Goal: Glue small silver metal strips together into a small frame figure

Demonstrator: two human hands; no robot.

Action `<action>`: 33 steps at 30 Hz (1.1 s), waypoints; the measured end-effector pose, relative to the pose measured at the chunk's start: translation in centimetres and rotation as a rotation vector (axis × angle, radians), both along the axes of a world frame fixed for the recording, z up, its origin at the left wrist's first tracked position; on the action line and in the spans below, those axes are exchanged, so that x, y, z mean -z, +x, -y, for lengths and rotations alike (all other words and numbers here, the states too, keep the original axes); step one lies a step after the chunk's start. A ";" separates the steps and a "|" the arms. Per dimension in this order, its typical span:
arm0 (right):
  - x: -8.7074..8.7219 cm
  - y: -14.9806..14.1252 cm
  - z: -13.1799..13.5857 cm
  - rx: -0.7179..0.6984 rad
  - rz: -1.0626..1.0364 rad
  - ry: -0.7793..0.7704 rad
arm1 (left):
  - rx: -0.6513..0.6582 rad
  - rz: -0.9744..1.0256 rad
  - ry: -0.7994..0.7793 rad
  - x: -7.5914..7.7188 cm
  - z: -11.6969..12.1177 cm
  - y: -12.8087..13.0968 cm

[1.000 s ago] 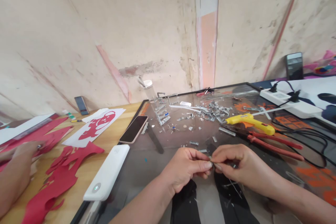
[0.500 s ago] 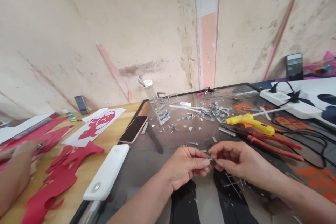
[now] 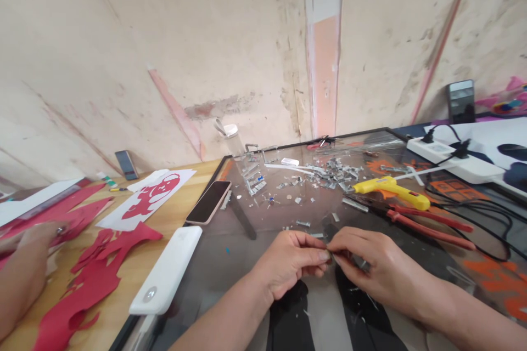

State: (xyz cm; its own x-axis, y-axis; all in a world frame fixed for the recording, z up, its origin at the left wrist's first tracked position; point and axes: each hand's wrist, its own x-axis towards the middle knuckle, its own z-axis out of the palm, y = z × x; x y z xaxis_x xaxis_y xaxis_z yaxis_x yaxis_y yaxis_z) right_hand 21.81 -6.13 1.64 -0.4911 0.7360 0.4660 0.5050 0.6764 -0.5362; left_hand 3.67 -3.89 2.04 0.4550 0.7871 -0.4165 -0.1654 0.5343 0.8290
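My left hand [image 3: 290, 263] is closed in a pinch, thumb against forefinger, above the dark glossy tabletop [image 3: 206, 285]. Its fingertips meet those of my right hand [image 3: 376, 266], whose thumb and forefinger are also pinched together. Whatever sits between the tips is too small and too covered to name. Just beyond my fingers lie small silvery metal strips [image 3: 303, 224]. A larger heap of such metal pieces [image 3: 340, 171] is spread farther back. Pliers with red handles [image 3: 430, 227] rest to the right of my right hand.
A yellow glue gun [image 3: 393, 192] lies beside a white power strip [image 3: 453, 160] with black cables. Left are a phone [image 3: 209, 203], a white power bank [image 3: 167, 269] and red cut sheets [image 3: 88, 285]. A clear bottle [image 3: 235, 142] stands behind. Another person's hand [image 3: 37, 241] touches red material.
My right hand has turned, its back rising and its fingers curling over more. The small silvery bit visible at my left fingertips is now covered. My left hand has hardly moved.
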 end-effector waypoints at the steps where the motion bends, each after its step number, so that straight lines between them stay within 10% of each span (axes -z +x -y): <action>1: -0.1 0.0 0.0 -0.001 0.008 -0.002 | 0.000 0.001 0.000 0.0 0.0 0.0; 13: 0.2 -0.5 0.7 0.062 -0.018 -0.013 | 0.014 0.034 -0.013 -0.2 0.1 0.0; 26: -0.9 -0.8 0.3 0.118 -0.227 -0.459 | 0.093 0.101 -0.095 0.3 -0.3 -0.6; 33: -0.3 -0.5 0.4 0.079 -0.075 -0.143 | 0.039 0.077 -0.063 0.2 -0.1 -0.1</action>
